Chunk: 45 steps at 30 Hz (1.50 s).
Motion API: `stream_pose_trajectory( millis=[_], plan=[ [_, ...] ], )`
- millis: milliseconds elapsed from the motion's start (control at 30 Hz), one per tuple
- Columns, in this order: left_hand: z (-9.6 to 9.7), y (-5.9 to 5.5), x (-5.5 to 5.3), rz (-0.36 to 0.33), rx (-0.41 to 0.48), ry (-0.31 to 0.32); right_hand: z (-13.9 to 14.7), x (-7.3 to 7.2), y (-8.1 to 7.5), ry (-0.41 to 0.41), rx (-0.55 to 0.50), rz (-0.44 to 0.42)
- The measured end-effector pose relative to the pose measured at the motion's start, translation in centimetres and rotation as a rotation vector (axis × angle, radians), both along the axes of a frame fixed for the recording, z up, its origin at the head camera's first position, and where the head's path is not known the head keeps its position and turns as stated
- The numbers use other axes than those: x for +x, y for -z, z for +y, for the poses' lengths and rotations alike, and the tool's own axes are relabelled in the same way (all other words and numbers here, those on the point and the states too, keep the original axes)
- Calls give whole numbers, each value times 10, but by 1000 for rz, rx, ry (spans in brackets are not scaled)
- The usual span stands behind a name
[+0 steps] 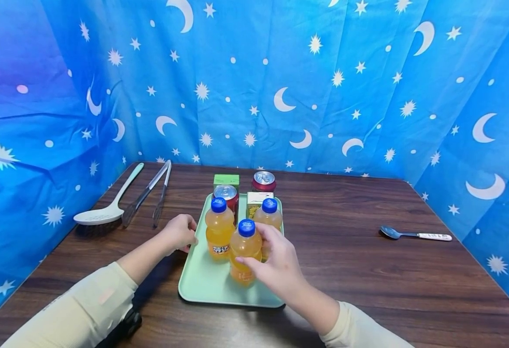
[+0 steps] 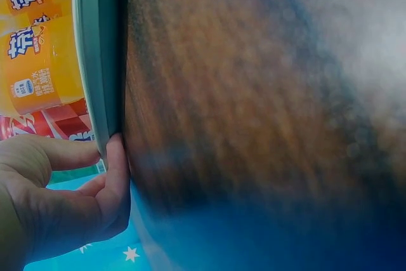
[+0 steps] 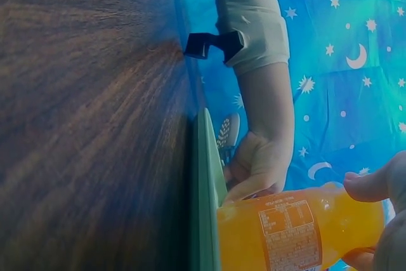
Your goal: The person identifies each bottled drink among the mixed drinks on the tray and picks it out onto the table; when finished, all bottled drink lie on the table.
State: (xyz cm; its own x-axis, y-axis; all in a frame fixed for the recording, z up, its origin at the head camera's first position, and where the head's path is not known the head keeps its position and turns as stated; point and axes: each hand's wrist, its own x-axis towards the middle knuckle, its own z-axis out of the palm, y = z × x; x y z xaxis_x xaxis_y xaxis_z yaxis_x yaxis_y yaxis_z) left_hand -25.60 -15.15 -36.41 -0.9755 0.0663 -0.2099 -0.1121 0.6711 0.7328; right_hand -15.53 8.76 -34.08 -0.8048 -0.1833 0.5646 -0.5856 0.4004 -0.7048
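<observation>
My right hand (image 1: pixel 278 261) grips the upper part of an orange soda bottle (image 1: pixel 242 275) with a blue cap, the nearest of three such bottles. The bottle stands upright at the front of a light green tray (image 1: pixel 206 287); its base is close against the tray in the right wrist view. My left hand (image 2: pixel 70 188) pinches the tray's left rim between thumb and fingers. Behind the held bottle are another orange soda bottle (image 1: pixel 219 232) to the left and a third bottle (image 1: pixel 269 212) to the right, partly hidden by my right hand.
Farther back stand a red can (image 1: pixel 226 193), a small carton (image 1: pixel 259 199), a green box (image 1: pixel 226 179) and another red can (image 1: pixel 264 181). Left of the tray lie a pale slotted turner (image 1: pixel 102 215) and metal tongs (image 1: pixel 163 193). A spoon (image 1: pixel 415 235) lies far right on the wooden table (image 1: pixel 346 280).
</observation>
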Motion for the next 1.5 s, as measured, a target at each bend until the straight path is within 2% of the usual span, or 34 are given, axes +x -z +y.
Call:
stream_pose_trajectory(
  millis=[233,533,800,1000,1167,1500],
  plan=[
    [0,1,-1,0,8,15,3,2,-4,7,5,-3],
    [-2,1,-1,1,14,28,8,5,-13,-35,-50,-26],
    [-2,4,-1,15,8,34,14,20,-36,-104,-102,-28],
    [-2,4,-2,24,5,38,27,9,-20,-217,-151,-34],
    [-3,3,-1,23,10,44,33,8,-17,-276,-156,-35],
    [-2,3,0,20,22,45,45,12,-23,-245,-117,-37]
  ],
)
